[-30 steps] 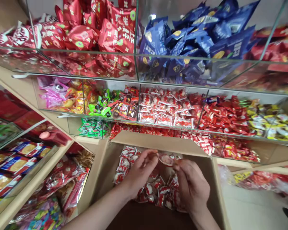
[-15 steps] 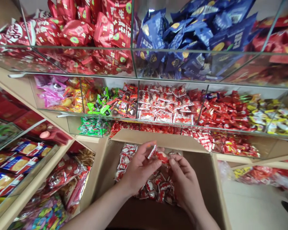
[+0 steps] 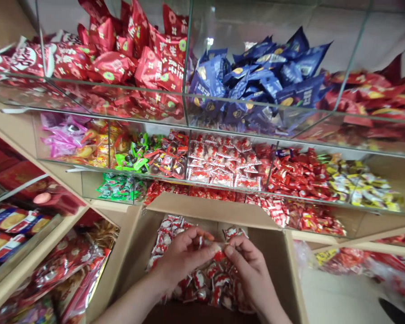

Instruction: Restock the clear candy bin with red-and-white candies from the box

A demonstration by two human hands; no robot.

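Observation:
Over an open cardboard box (image 3: pixel 292 274), my left hand (image 3: pixel 185 252) and my right hand (image 3: pixel 249 265) are close together. Between their fingertips is a small candy in a red and clear wrapper (image 3: pixel 219 256), partly covered by the fingers. My left thumb and fingers pinch one side of it; my right thumb and forefinger pinch the other. Below them, loose wrapped candies (image 3: pixel 202 281) of the same red and white look lie in the box. More of these packets (image 3: pixel 164 238) are lined up along the box's left side.
Glass-fronted shelves face me. The middle one holds similar candies (image 3: pixel 222 157) in rows beside red sweets (image 3: pixel 300 175). Higher up are red bags (image 3: pixel 113 67) and blue bags (image 3: pixel 273 72). Biscuit packs (image 3: pixel 16 220) fill a shelf at left.
The view has shifted, with the box and hands now lower and slightly left. Both hands stay on the candy, which has turned lower and is more covered by the fingers.

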